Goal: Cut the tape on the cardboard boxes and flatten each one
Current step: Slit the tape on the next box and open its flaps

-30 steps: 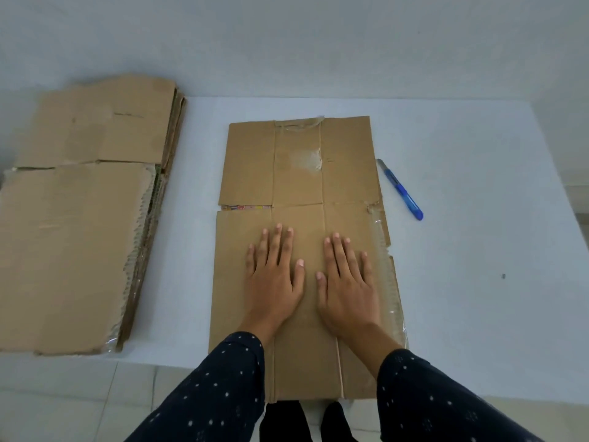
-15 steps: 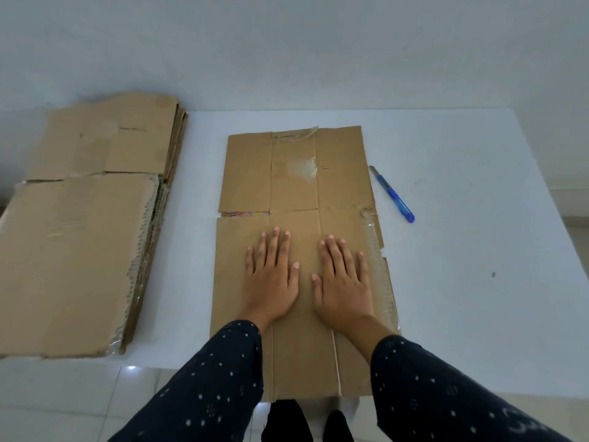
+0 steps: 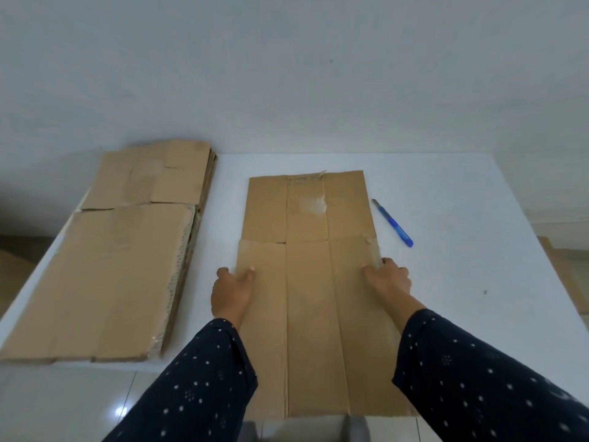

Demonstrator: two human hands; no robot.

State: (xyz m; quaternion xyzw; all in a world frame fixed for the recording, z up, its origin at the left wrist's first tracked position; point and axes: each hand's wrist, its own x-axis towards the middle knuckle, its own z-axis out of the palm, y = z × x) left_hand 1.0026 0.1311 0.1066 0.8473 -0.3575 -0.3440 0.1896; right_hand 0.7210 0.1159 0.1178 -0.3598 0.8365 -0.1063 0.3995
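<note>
A flattened brown cardboard box (image 3: 307, 301) lies lengthwise on the white table (image 3: 462, 282), its near end hanging over the table's front edge. My left hand (image 3: 231, 288) grips its left edge, thumb on top and fingers curled under. My right hand (image 3: 387, 279) grips the right edge the same way, by a strip of clear tape. A blue box cutter (image 3: 393, 223) lies on the table just right of the box, apart from both hands.
A stack of flattened cardboard boxes (image 3: 111, 266) covers the left part of the table. More cardboard (image 3: 567, 275) shows on the floor past the table's right edge. A pale wall stands behind the table.
Both hands left the middle of the box, where they pressed flat, and moved outward to grip its left and right edges. The camera tilted up.
</note>
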